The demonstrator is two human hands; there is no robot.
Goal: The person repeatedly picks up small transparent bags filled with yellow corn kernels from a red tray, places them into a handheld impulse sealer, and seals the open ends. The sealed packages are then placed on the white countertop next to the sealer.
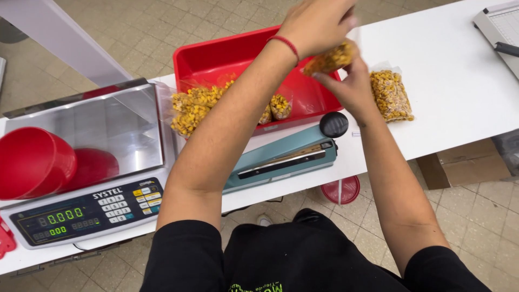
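Basically, white table point(454, 70) carries a scale point(81, 178) with a red cup point(32, 162) lying on its steel pan, a red tray point(216, 59) of corn bags point(197, 105) and a teal sealer point(281, 157) within easy reach. Both hands meet over the tray's right rim: left hand point(316, 24) closed from above on a small corn bag point(330, 58), right hand point(351, 86) pinching it from below, likely to steady it. One filled bag point(390, 96) lies apart on the table.

A long white desk point(459, 81) carries everything. On its left end sits a scale point(86, 184) with a shiny metal plate and green glowing digits. A red tray point(216, 57) sits near the back. A blue-green sealing machine point(284, 157) with a black knob lies by the front edge. A clear bag of yellow kernels point(390, 96) lies to the right of the tray.
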